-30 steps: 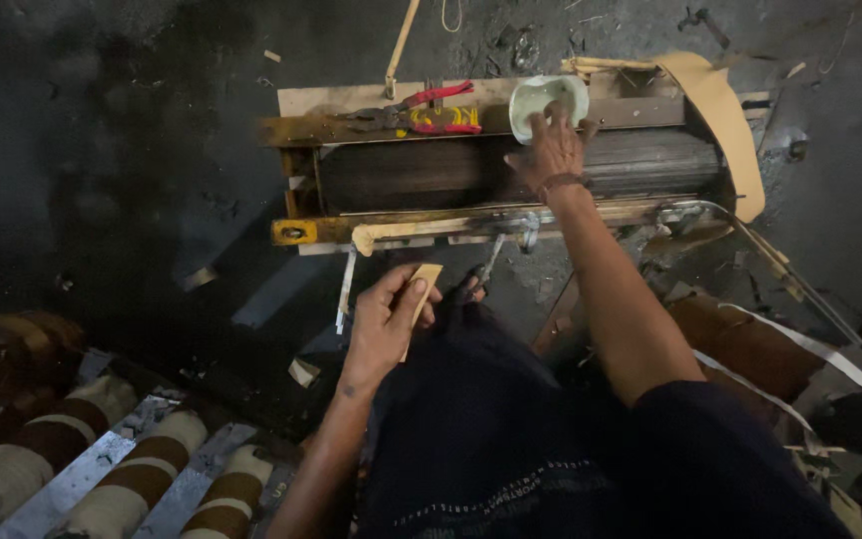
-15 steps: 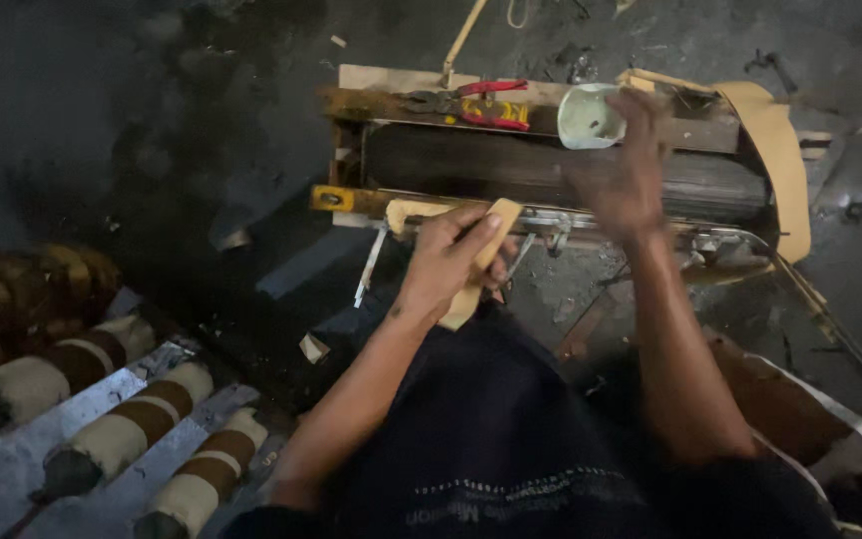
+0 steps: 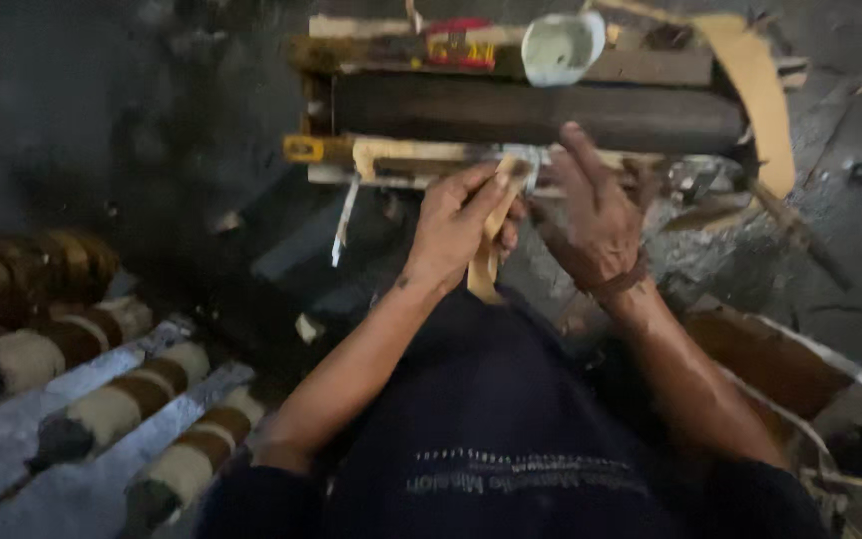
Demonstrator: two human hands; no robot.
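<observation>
Head camera looks straight down over the person's dark shirt [image 3: 491, 449] at both bare forearms reaching forward to a low, dark machine [image 3: 531, 110] that sits on a grimy dark floor [image 3: 112, 110]. The left hand [image 3: 456, 225] is curled around a pale tan strip [image 3: 486, 265], thumb and fingers pinching it near its upper end, so the strip runs from the front edge of the machine down toward the person's lap, its lower end sticking out below the hand. The right hand [image 3: 591, 215] sits just beside the left, fingers loosely spread and pointing forward, the fingertips [image 3: 576, 140] touching or nearly touching the front of the machine next to the top of the strip; motion blur keeps it unclear whether this hand grips anything. A thin band circles the right wrist [image 3: 616, 284]. Along the front of the machine lies a pale wooden bar [image 3: 401, 155] with a yellow piece [image 3: 306, 150] at its left end. Behind it is a long dark roller [image 3: 541, 110]. On the top ledge rests a small white cup [image 3: 561, 45], tilted, with a red and yellow object [image 3: 461, 45] just to its left. A wide tan belt [image 3: 755, 85] curves down the machine's right side. At lower left, well apart from the hands, several brown and cream rolls [image 3: 102, 409] lie side by side in metal channels.
</observation>
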